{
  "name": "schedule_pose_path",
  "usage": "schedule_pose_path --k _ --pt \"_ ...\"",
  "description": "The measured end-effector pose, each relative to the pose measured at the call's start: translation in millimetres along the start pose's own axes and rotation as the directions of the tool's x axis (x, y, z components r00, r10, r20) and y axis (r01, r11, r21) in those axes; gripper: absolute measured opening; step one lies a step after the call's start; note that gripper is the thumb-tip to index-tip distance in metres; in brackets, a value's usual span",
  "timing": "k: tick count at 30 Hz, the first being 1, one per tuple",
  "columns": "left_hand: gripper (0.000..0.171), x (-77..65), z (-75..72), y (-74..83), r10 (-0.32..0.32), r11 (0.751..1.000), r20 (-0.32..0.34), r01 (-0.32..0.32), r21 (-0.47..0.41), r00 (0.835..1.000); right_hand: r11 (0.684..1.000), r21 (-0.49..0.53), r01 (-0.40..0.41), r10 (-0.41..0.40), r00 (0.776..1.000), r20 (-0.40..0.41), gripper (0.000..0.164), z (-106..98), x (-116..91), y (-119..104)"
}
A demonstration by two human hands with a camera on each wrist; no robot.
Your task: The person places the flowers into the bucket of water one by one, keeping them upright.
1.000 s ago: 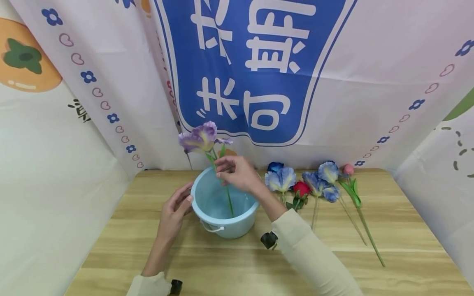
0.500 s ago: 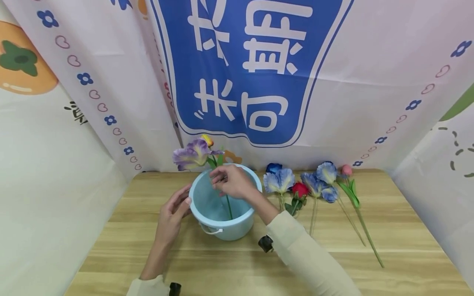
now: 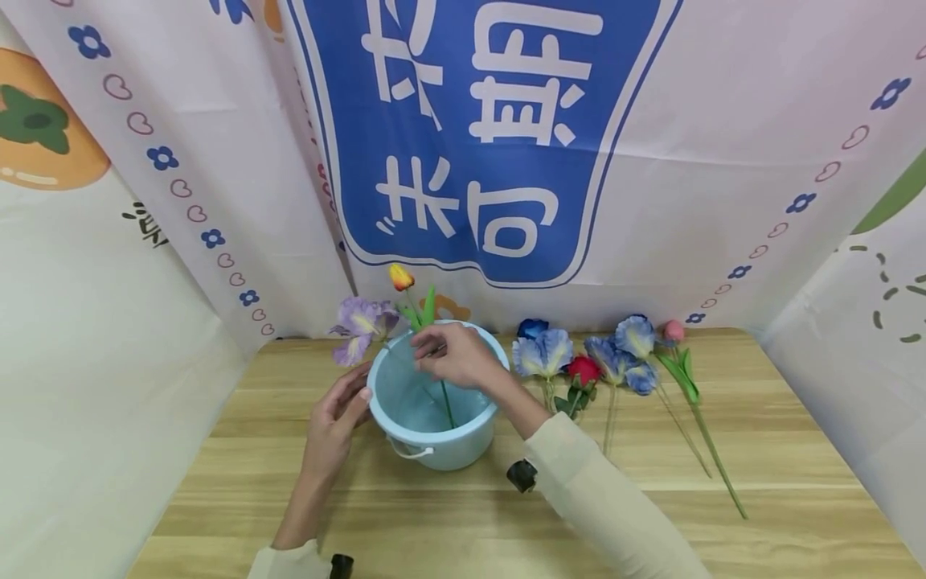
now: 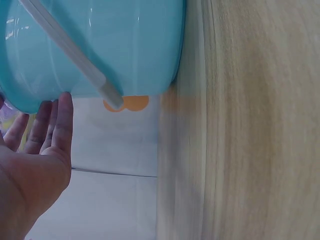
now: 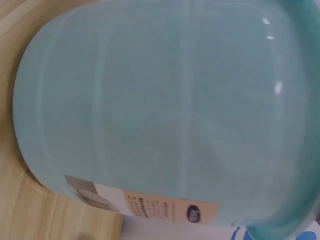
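A light blue bucket (image 3: 457,450) stands on the table. My left hand (image 3: 334,418) rests against its left side, the thumb at the rim; in the left wrist view the fingers (image 4: 62,120) lie fairly straight along the wall. Over the bucket's mouth, my right hand (image 3: 456,354) pinches the green stem of a yellow-and-red tulip (image 3: 401,277), whose lower end stands inside the bucket. A purple iris-like flower (image 3: 362,318) leans out over the left rim, its thin stem running into the bucket. The right wrist view shows mainly the bucket's wall, so the right fingertips are hidden there.
Right of the bucket lie several blue iris-like flowers (image 3: 544,352), a dark blue bloom (image 3: 532,328), a red rose (image 3: 583,370) and a pink-budded stem (image 3: 712,450). A printed cloth (image 3: 651,225) hangs behind the wooden table (image 3: 405,523).
The purple flower has sunk and tipped left over the rim, and the tulip bloom behind it has come into view. My right hand has lowered slightly; the left hand stays at the bucket.
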State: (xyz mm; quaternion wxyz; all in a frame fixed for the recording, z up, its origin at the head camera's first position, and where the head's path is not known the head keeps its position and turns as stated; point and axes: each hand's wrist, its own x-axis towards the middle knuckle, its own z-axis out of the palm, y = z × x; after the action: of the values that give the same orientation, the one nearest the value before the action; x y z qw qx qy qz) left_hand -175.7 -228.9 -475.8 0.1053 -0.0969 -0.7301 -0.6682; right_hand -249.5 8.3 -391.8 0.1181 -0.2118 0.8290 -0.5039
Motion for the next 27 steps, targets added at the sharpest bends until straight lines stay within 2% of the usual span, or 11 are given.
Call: schedule_pose_path --k 12,21,27 --pt "0.042 -0.3 1.5 1.0 0.013 1.0 -0.014 -0.013 0.0 1.0 0.986 0.169 -0.003 0.011 0.999 -0.047 0.039 -23.3 -25.2 -3.2" --pt "0.042 0.2 1.5 0.2 0.004 1.0 -0.02 -0.004 0.004 1.0 0.967 0.254 0.02 0.019 0.989 -0.148 0.039 -49.8 -48.6 5.9" --pt "0.043 0.4 1.4 -0.8 0.002 1.0 -0.021 -0.002 0.003 1.0 0.949 0.317 -0.005 0.07 0.978 -0.194 0.041 -68.6 -66.5 13.6"
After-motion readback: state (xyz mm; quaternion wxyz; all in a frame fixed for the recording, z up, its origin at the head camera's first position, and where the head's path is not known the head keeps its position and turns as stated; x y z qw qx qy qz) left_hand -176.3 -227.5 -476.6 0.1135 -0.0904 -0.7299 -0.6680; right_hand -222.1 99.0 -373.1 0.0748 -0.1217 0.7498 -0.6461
